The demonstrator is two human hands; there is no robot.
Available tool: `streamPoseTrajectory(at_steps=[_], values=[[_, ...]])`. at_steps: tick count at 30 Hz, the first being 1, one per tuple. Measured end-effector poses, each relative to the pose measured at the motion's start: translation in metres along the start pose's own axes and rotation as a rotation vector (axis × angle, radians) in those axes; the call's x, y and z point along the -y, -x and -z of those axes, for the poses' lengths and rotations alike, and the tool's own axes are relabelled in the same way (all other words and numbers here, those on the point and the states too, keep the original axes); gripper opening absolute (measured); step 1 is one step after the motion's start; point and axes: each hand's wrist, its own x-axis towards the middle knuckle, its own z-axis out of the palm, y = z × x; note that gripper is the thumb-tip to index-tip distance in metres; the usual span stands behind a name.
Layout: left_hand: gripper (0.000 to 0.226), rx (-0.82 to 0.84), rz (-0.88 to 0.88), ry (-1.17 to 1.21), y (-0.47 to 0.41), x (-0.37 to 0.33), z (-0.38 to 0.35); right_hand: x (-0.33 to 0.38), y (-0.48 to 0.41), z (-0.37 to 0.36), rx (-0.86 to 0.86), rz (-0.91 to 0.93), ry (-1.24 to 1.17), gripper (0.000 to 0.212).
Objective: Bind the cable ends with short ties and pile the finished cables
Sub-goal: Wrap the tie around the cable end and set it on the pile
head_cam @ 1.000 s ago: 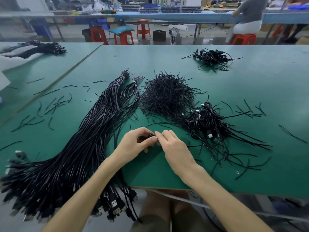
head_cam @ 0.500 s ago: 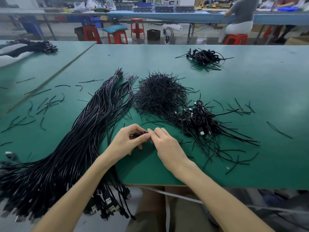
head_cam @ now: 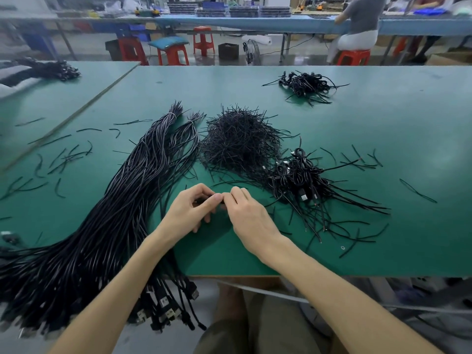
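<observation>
Little has moved since the earlier frames: both hands stay fingertip to fingertip at the same spot near the front of the green tabletop [head_cam: 383,149], and only the left fingers have shifted slightly around what they hold. The left hand [head_cam: 187,212] has thumb and forefinger curled and pinching a small black piece [head_cam: 201,201], probably a folded cable end with a tie on it, though most of it is hidden by the fingers. The right hand [head_cam: 249,215] meets it from the other side, fingertips bent down and pinching the same piece, its back turned up to the camera.

Left of the hands lies a thick bundle of long black cables [head_cam: 115,213], running diagonally from the tabletop's middle to its front left corner, where the USB plugs [head_cam: 166,307] hang over the edge. Beyond the hands sits a bristling heap of short ties [head_cam: 240,141]. Just right of that heap, touching it, is the pile of finished cables [head_cam: 298,180], coiled and bound, with loose ends fanning out toward the front right. A second, smaller pile of coiled cables [head_cam: 306,84] lies well apart near the far edge.

Stray ties [head_cam: 63,159] are scattered over the left part of the tabletop, and a few more lie right of the finished pile. Behind, a person in a grey top [head_cam: 360,24] sits on a red stool [head_cam: 353,57] at a long blue bench.
</observation>
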Motion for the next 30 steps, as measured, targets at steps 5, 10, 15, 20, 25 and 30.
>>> streamPoseTrajectory(at_steps=[5, 10, 15, 20, 25, 30], values=[[0.020, -0.018, -0.003, -0.012, 0.001, 0.001, 0.000, 0.004, -0.001, -0.002, -0.079, 0.010, 0.043, 0.030], [0.015, -0.027, -0.032, -0.033, 0.002, 0.002, -0.002, 0.003, 0.000, -0.006, -0.163, 0.049, 0.080, 0.011], [0.017, -0.023, -0.049, -0.115, 0.003, 0.000, -0.003, 0.002, 0.002, -0.008, -0.205, 0.052, 0.096, 0.011], [0.019, -0.051, -0.066, -0.130, 0.005, -0.002, -0.002, 0.002, 0.001, -0.013, -0.264, 0.089, 0.130, 0.008], [0.022, -0.133, -0.062, -0.097, 0.005, 0.000, -0.001, 0.000, 0.001, -0.019, -0.292, 0.095, 0.118, 0.014], [0.019, -0.166, -0.069, -0.110, 0.004, 0.002, 0.000, -0.002, 0.000, -0.020, -0.313, 0.089, 0.097, 0.009]])
